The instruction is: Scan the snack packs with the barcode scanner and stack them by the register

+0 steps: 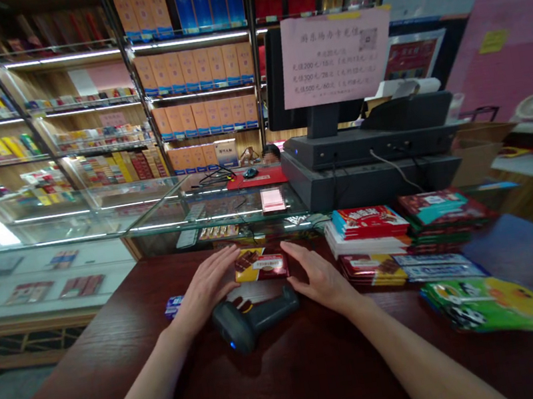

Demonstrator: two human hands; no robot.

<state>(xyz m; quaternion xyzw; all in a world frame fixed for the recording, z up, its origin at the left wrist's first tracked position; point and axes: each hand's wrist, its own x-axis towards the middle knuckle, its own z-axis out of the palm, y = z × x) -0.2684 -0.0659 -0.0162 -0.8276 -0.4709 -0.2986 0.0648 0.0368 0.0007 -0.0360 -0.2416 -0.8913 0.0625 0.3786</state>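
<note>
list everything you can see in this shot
chocolate pack: 1, red and gold, on counter
barcode scanner: 1, dark grey, on counter
snack packs: several, mostly red, stacked right
bag: 1, green, far right on counter
packet: 1, blue, beside left hand
counter: 1, dark wood, under the hands
till: 1, black, behind snack packs
notice: 1, pink, above till
cartons: many, orange, on back shelves
person: 1, beyond the glass case
left hand: bare, left of chocolate pack
right hand: bare, right of chocolate pack
</note>
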